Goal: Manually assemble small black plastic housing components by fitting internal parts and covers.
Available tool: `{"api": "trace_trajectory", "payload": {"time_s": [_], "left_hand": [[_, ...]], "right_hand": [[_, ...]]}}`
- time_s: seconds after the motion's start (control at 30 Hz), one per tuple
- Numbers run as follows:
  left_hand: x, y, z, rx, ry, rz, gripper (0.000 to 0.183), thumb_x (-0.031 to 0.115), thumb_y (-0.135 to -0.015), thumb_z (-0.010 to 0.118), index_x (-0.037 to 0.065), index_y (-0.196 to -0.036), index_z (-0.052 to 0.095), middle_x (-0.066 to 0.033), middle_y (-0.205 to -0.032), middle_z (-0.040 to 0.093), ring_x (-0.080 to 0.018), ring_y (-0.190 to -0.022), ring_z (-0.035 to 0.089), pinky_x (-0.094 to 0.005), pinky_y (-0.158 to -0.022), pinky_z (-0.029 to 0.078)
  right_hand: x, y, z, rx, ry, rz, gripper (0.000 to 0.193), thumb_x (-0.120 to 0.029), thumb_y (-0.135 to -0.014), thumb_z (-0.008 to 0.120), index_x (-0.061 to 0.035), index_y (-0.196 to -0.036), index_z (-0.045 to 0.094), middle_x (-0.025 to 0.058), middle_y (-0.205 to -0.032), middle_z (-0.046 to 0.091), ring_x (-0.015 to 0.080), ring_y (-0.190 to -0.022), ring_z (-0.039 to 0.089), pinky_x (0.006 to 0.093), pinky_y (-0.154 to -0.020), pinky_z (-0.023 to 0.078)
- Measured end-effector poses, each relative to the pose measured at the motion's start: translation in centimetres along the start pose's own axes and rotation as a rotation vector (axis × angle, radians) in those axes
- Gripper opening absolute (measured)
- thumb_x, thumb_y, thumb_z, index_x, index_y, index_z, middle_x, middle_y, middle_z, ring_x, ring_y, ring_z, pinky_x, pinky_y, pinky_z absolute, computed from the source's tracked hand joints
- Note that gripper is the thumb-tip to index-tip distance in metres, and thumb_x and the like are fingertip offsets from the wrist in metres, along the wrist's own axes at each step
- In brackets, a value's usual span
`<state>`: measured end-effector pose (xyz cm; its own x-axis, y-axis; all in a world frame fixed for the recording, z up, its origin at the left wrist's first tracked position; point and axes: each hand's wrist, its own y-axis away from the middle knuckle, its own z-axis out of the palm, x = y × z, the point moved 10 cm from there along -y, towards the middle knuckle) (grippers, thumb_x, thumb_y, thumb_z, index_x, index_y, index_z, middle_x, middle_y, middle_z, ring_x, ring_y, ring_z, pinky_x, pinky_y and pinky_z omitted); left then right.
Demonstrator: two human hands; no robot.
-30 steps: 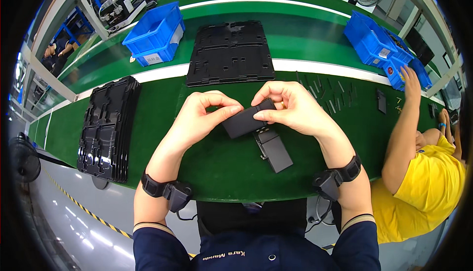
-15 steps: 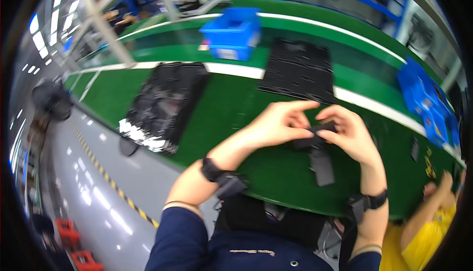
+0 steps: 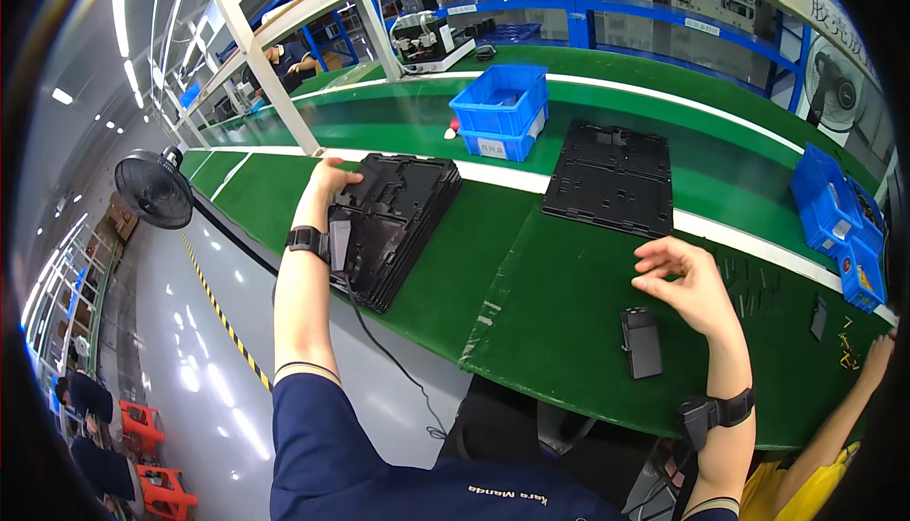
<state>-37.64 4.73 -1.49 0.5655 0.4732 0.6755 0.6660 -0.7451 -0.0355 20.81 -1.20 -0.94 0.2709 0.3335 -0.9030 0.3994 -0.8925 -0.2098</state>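
Note:
My left hand (image 3: 334, 178) is curled over the far left corner of the top black plastic tray (image 3: 387, 201), which lies on a stack of similar trays at the left. My right hand (image 3: 684, 279) hovers over the green table with fingers bent and parted from the thumb, nothing between them. Just below it lies a small black rectangular block (image 3: 642, 343), flat on the table. Beyond the right hand rests another black moulded tray (image 3: 611, 180), partly across the white line.
A stack of blue bins (image 3: 502, 113) stands at the back, and more blue bins (image 3: 834, 208) at the right. Thin pins (image 3: 749, 289), a dark piece (image 3: 818, 318) and yellow bits (image 3: 847, 346) lie near a co-worker's arm (image 3: 853, 407). A black fan (image 3: 152, 187) stands left.
My hands were together around a small dark part above the block. The left hand has moved far left to the tray stack; the right has let go and stays near the block.

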Motion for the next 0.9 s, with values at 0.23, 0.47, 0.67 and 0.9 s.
{"api": "trace_trajectory", "payload": {"time_s": [0.23,0.47,0.67,0.9], "left_hand": [[0.4,0.1,1.2,0.041,-0.08,0.086,0.072,0.015,-0.058,0.083,0.006,-0.122,0.05,-0.0085,-0.095,0.063,-0.0208,-0.094,0.06,-0.0352,-0.08,0.046],[1.1,1.1,-1.9,0.181,-0.376,0.339,0.027,0.007,-0.071,0.061,0.021,-0.092,0.07,-0.0035,-0.095,0.067,-0.0212,-0.092,0.063,-0.0385,-0.083,0.048],[12.0,10.4,0.6,0.253,-0.492,0.803,0.025,0.002,-0.074,0.057,0.012,-0.095,0.069,-0.0141,-0.095,0.065,-0.0306,-0.09,0.062,-0.0392,-0.081,0.049],[23.6,34.1,12.6,-0.512,0.01,1.103,0.027,0.012,-0.074,0.067,-0.001,-0.097,0.064,-0.0159,-0.088,0.064,-0.0241,-0.082,0.063,-0.0319,-0.074,0.049]], "right_hand": [[0.5,0.1,0.4,-0.057,0.068,0.033,0.024,-0.004,-0.071,0.069,0.0008,-0.094,0.062,0.0076,-0.082,0.064,0.0126,-0.074,0.061,0.0261,-0.068,0.051],[1.4,0.1,-0.7,-0.031,0.124,0.042,0.025,-0.007,-0.071,0.07,0.0006,-0.093,0.062,0.0084,-0.08,0.065,0.012,-0.07,0.061,0.0251,-0.066,0.05],[1.4,0.4,-6.5,0.416,0.555,-0.084,0.014,-0.011,-0.079,0.061,0.0009,-0.085,0.063,0.0151,-0.076,0.064,0.028,-0.071,0.063,0.0347,-0.066,0.048],[4.5,0.0,-7.9,0.387,0.811,-0.033,0.016,-0.003,-0.075,0.059,-0.0025,-0.09,0.063,0.0169,-0.089,0.063,0.0327,-0.088,0.06,0.0384,-0.079,0.047]]}}
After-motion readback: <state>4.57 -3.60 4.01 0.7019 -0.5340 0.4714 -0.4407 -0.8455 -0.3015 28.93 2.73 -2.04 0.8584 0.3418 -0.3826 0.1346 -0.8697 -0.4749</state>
